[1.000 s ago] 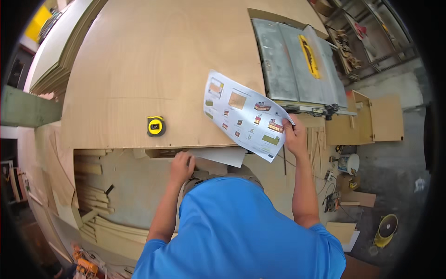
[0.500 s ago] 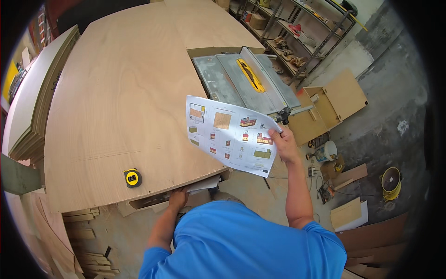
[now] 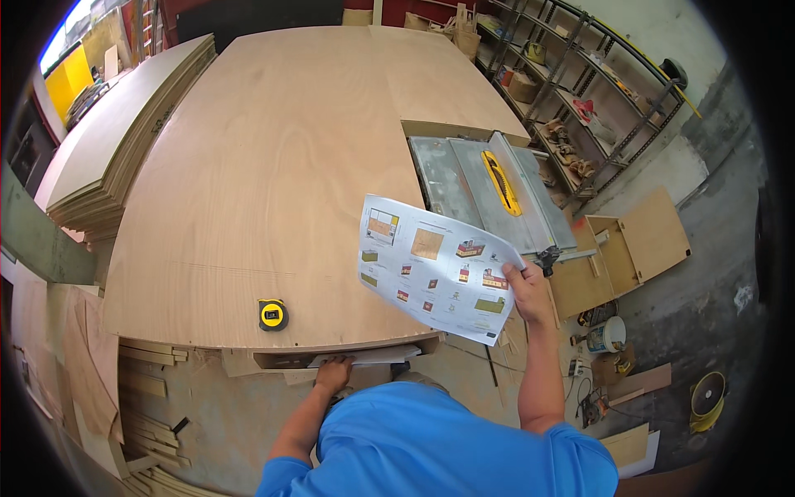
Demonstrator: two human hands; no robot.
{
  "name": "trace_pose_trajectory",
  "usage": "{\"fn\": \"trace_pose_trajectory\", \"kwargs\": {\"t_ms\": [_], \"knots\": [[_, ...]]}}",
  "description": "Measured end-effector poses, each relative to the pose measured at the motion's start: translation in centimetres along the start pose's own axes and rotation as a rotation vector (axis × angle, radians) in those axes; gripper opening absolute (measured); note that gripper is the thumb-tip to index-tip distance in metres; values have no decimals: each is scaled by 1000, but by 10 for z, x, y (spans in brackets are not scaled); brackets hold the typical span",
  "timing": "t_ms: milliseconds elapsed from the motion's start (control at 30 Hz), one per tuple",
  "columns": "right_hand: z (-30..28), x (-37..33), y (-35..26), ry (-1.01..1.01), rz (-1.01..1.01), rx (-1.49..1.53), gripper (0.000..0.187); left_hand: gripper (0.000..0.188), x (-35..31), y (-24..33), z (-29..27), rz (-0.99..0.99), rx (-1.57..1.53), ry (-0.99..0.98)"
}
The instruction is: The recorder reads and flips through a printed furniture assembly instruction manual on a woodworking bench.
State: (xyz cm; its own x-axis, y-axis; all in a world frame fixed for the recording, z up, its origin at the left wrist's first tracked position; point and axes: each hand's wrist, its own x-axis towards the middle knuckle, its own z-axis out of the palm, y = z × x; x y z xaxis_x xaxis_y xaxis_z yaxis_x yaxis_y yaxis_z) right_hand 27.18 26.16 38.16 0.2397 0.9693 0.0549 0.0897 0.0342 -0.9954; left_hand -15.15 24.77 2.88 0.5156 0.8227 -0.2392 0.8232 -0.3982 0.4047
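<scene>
My right hand (image 3: pixel 532 291) grips a printed sheet of paper (image 3: pixel 435 267) by its right edge, thumb on the front. The sheet carries several small coloured drawings and hangs tilted over the table's near right part. Low at the front edge of the wooden worktable (image 3: pixel 273 190), my left hand (image 3: pixel 334 374) lies with fingers stretched out on white papers (image 3: pixel 385 356). Those papers stick out of an opening under the tabletop; its inside is mostly hidden. A yellow and black tape measure (image 3: pixel 272 315) sits on the tabletop, touched by neither hand.
A table saw (image 3: pixel 464 178) with a yellow insert is set into the table's right side. Stacked sheets of board (image 3: pixel 124 137) stand at left. Metal shelving (image 3: pixel 580 99), an open wooden cabinet (image 3: pixel 617 248), a white bucket (image 3: pixel 610 333) and wood strips (image 3: pixel 153 431) surround the table.
The whole view has shifted, so the table and saw lie farther right in it. More of the white papers under my left hand shows. My right hand still holds the sheet.
</scene>
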Motion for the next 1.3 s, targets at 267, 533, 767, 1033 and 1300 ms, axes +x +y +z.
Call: {"fn": "trace_pose_trajectory", "kwargs": {"t_ms": [267,533,767,1033,1300], "knots": [[0,7,0,-61,11,-8,34,37,-19,16,1,-84,-32,-59],[-4,5,7,-68,-3,-10,35,37,-26,15,1,-84,-57,-40],[-4,3,6,-57,12,27,36,37,-26,13,6,-118,-86,-99],[-7,1,12,-47,10,33,36,37,-26,15,6,-101,-50,-106],[-6,5,12,-60,40,21,37,37,-21,14,1,-91,-58,-142]]}}
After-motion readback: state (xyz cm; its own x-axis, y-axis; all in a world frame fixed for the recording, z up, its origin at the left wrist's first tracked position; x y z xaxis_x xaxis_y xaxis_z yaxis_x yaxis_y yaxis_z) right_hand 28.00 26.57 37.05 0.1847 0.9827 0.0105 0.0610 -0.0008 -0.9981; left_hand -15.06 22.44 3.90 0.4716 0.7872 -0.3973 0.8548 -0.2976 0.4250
